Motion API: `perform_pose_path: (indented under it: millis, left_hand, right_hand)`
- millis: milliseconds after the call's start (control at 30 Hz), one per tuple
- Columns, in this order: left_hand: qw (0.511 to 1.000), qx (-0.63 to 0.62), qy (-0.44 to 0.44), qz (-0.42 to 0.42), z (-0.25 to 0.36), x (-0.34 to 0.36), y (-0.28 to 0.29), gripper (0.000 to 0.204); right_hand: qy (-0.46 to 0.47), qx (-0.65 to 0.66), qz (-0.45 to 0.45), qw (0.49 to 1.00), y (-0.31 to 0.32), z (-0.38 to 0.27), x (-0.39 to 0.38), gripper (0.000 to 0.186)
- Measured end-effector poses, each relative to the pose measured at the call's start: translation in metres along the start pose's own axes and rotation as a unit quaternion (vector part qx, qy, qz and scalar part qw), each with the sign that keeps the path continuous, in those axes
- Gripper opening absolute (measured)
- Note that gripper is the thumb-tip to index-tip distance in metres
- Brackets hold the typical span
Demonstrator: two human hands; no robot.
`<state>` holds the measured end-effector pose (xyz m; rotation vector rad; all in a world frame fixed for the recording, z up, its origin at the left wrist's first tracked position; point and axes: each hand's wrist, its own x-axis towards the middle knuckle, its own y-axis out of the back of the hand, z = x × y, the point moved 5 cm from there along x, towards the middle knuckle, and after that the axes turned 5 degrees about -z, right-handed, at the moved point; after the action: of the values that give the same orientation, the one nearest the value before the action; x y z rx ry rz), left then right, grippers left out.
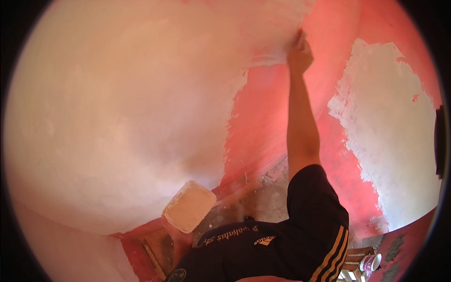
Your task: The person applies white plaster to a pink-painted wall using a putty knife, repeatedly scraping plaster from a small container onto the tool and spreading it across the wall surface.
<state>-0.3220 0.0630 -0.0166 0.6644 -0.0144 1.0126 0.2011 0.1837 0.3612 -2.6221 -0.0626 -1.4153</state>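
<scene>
My right arm stretches up to the wall, and my right hand (pixel 300 55) is closed against it where whitish coating (pixel 127 94) meets red paint (pixel 263 103). Whatever the fingers grip is hidden behind the hand. A pale smeared streak lies on the wall just left of the knuckles. Low down and left of my body, my left hand (pixel 177 237) is closed on a rectangular tub (pixel 176 225) with rounded corners and a whitish rim. A flat beige surface shows across it. The tub is tilted and apart from my right hand.
On the right, the adjoining red wall bears a large ragged whitish patch (pixel 390 108). Below lies a dirty floor (pixel 253 202) with debris. A wooden crate-like stand (pixel 357 261) and a white-and-pink bucket (pixel 370 262) are at the lower right. A dark object (pixel 440 141) sits at the right rim.
</scene>
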Motion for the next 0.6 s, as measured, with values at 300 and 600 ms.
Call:
perform_pose_path:
  millis: [300, 600]
  left_hand:
    - [0.742, 0.657, -0.087, -0.1, 0.038, -0.002, 0.008, 0.041]
    - [0.995, 0.091, -0.009, -0.032, 0.006, 0.015, 0.005, 0.044]
  right_hand:
    - [0.18, 0.134, -0.131, 0.966, 0.034, -0.135, -0.082, 0.035]
    - [0.241, 0.095, -0.037, 0.965, -0.026, -0.111, -0.11, 0.038]
